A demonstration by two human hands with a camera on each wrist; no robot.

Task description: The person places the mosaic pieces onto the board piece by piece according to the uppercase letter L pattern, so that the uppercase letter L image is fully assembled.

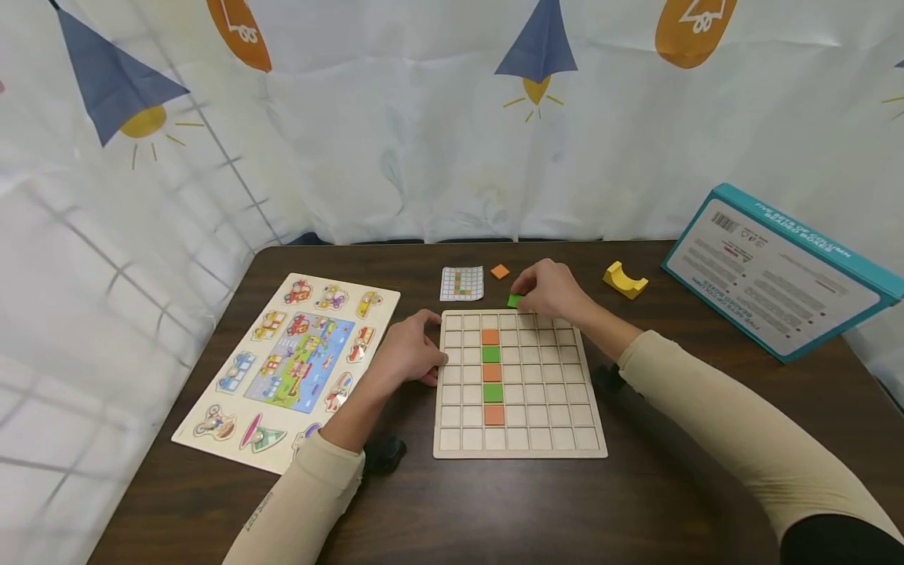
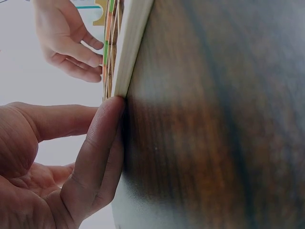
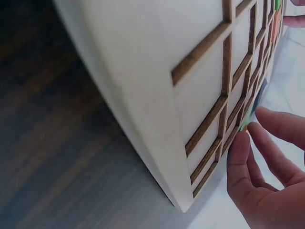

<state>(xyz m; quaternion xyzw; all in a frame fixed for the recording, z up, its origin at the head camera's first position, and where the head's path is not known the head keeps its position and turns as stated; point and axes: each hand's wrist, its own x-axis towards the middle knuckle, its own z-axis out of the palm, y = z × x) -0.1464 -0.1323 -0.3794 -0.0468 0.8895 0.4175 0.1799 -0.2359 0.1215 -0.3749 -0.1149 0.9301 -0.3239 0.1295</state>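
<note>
A light wooden grid board (image 1: 544, 416) lies on the table, with orange and green square tiles alternating down one column. My left hand (image 1: 408, 351) rests at the board's left edge, fingertips touching its side, as the left wrist view also shows (image 2: 90, 148). Beyond the far edge, my right hand (image 1: 547, 288) pinches a green tile (image 1: 515, 300) between thumb and fingertip. The right wrist view has this hand (image 3: 271, 157) at the board's far rim, the tile mostly hidden. A loose orange tile (image 1: 500, 271) lies nearby.
A small printed pattern card (image 1: 462, 284) lies behind the board. To the left is a picture puzzle board (image 1: 282, 373). A yellow arched block (image 1: 625, 280) sits at the right, near a teal-edged box (image 1: 777, 275) standing tilted. A patterned curtain (image 1: 424, 141) hangs behind the table.
</note>
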